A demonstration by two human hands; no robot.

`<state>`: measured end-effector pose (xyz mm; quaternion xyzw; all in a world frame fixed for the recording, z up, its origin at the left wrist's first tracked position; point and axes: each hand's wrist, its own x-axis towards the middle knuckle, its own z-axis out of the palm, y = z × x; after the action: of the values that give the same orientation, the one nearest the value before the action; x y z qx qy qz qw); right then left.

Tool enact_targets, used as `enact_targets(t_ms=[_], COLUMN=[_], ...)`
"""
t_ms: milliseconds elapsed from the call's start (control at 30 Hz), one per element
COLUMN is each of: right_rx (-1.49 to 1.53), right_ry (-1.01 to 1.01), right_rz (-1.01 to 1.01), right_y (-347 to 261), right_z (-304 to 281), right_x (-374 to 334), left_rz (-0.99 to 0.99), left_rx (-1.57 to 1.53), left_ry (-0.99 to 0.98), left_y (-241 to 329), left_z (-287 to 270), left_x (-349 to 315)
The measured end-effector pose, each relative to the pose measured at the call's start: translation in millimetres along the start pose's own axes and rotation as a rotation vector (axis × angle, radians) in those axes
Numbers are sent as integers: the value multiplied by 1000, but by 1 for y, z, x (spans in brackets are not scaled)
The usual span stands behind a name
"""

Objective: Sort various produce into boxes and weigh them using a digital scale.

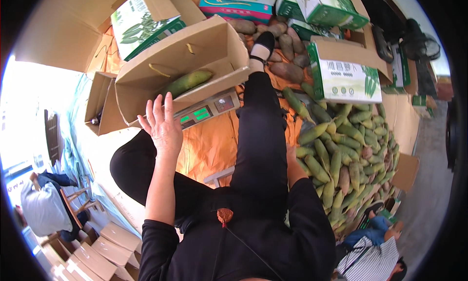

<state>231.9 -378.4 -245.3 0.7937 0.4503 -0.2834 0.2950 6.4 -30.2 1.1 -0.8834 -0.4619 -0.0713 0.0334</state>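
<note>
An open cardboard box (214,47) with cord handles rests on a digital scale (226,103) with lit green displays. Inside it lies one long green radish (187,82). My left hand (163,127) is at the box's near wall, fingers spread and holding nothing; whether they touch the cardboard I cannot tell. Low beside my leg, my right hand (295,166) is at the left edge of a large heap of green radishes (343,144). Its fingers are mostly hidden, so any grip does not show.
White-and-green printed cartons (346,76) stand around the far side. Reddish-brown roots (287,71) lie by my shoe. Orange sheeting (207,147) covers the floor. Flattened and open cartons (105,247) are at lower left. Another person in stripes (373,256) is at lower right.
</note>
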Motion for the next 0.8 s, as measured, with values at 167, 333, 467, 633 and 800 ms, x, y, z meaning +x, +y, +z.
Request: enact_targets(t_ms=[167, 333, 467, 633, 800], right_rx=[-127, 55, 251, 694, 995], right_ry=[-162, -128, -184, 195, 805], right_rz=[-21, 27, 157, 374, 198], right_y=[12, -5, 41, 52, 115], right_z=[1, -50, 21, -21, 35], right_x=[2, 6, 32, 15, -2], left_rz=[62, -29, 4, -34, 4], left_rx=[-76, -17, -85, -86, -155], left_ry=[-24, -29, -17, -9, -11], left_y=[14, -9, 9, -2, 6], left_z=[2, -11, -3, -7, -4], left_x=[7, -7, 5, -1, 5])
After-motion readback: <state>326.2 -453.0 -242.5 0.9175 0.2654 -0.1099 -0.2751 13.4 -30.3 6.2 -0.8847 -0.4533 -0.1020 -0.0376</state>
